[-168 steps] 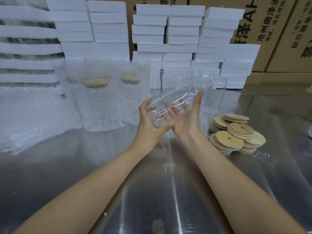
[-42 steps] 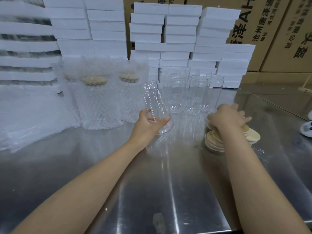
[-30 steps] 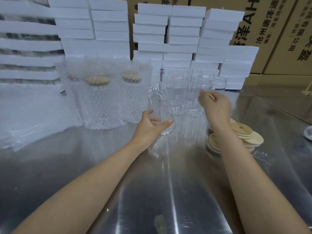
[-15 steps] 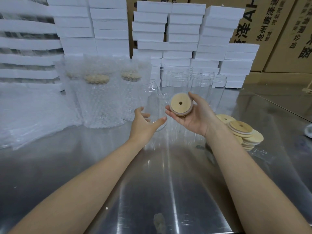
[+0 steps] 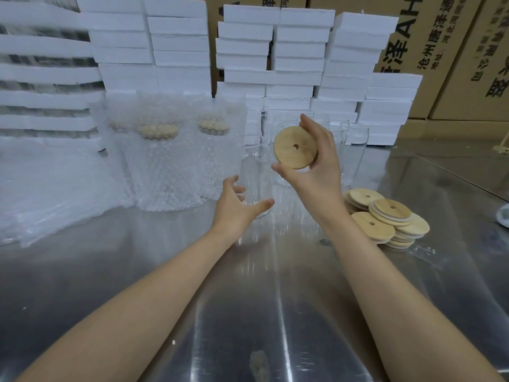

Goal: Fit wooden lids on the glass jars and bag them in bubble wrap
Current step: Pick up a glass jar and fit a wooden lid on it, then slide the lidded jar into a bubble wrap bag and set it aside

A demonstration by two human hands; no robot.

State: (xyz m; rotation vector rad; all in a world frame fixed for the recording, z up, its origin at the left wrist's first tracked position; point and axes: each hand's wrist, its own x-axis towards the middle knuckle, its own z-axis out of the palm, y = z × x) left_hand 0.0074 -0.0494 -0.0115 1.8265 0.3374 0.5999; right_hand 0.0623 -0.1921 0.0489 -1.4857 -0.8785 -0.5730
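Glass jar bottom hidden behind left hand, outline faint. Wooden lid rim partly under right hand fingers. Cardboard boxes cut off at top, print incomplete. White obj cut by right edge, can't ID.

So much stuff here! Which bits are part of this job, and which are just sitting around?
In the job: left hand gripping a glass jar; right hand holding a wooden lid; lid pile; bare jars; bubble-wrapped jars.
Just sitting around: white boxes; cardboard cartons.

My right hand pinches a wooden lid (small hole near centre) above the glass jar that my left hand grips.
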